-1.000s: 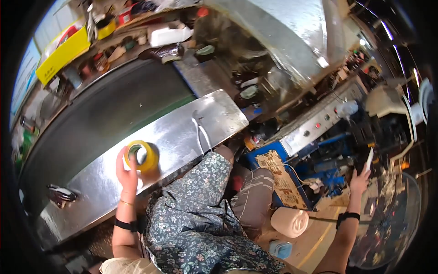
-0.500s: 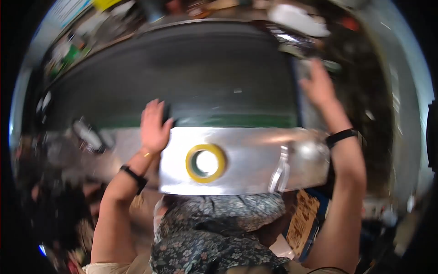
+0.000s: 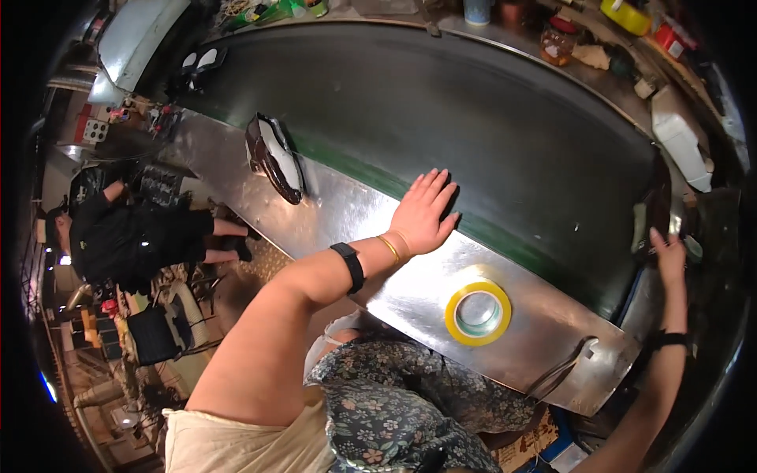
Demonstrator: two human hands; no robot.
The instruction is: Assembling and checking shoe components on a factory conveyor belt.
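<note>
My left hand [image 3: 426, 214] lies flat with fingers spread, its fingertips on the green-edged border of a black conveyor belt [image 3: 441, 102] and its palm over the metal ledge. A roll of clear tape with a yellow rim [image 3: 453, 322] rests flat on the ledge to its right. Farther left, a glossy dark brown shoe with a pale insole [image 3: 277, 162] stands across ledge and belt. At the belt's right end my right hand [image 3: 670, 258] reaches out, fingers apart, by a dark glossy shoe-like thing [image 3: 651, 206]; whether they touch is unclear.
Black shoes with pale insoles [image 3: 201, 65] sit at the belt's far left. A white plastic container [image 3: 682, 138] and a jar [image 3: 557, 46] stand beyond the belt. Metal tweezers-like strips [image 3: 564, 367] lie on the ledge. Another person in black [image 3: 142, 236] is at left.
The view has swung leftward, bringing the brown shoe and the other person into clear sight. My right hand has moved up to the dark thing at the belt end; my left stays at the edge.
</note>
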